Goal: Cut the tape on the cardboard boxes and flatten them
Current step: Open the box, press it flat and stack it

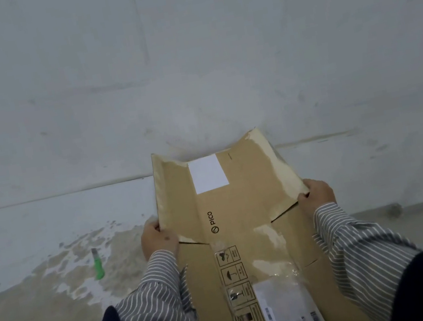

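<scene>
The cardboard box (234, 230) is already opened out and lies lengthwise between the person's arms, its far flaps raised toward the wall (188, 65). The left hand (158, 240) pinches the left flap edge, thumb on the near face; the right hand (318, 194) curls over the right flap edge in a like grip. Material is plain brown corrugated board, matt, with pale torn patches where tape has stripped the surface, a white label (208, 173) on the far panel, printed handling symbols and a glossy shipping label (291, 313) nearer the body. Judged light and fairly stiff, bending readily only along its creases; edges are the sound place to hold, the torn zones weaker. A green utility knife (98, 265) lies well apart to the left on the stained floor (46, 302), untouched.
</scene>
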A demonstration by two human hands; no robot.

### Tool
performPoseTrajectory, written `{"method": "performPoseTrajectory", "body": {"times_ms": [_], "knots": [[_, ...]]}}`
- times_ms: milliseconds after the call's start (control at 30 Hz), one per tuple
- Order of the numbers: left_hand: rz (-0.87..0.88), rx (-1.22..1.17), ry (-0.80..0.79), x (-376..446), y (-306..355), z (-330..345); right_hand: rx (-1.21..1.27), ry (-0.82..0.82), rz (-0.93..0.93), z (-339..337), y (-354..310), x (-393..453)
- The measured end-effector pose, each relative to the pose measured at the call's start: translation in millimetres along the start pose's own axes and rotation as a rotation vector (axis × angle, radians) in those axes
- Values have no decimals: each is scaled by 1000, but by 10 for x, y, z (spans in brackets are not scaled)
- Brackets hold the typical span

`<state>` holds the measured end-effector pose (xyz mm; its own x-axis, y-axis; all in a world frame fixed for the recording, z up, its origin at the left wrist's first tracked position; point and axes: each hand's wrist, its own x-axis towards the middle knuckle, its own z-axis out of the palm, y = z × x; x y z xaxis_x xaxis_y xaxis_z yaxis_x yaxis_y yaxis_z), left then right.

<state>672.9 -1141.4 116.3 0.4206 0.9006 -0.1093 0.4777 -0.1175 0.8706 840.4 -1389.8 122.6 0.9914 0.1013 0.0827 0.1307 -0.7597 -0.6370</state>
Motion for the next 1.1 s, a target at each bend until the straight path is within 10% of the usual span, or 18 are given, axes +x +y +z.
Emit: {"method": "performPoseTrajectory", "body": {"times_ms": [1100], "knots": [[-274, 252, -349, 926, -250, 716, -55, -415, 476, 594, 656, 1190]]}}
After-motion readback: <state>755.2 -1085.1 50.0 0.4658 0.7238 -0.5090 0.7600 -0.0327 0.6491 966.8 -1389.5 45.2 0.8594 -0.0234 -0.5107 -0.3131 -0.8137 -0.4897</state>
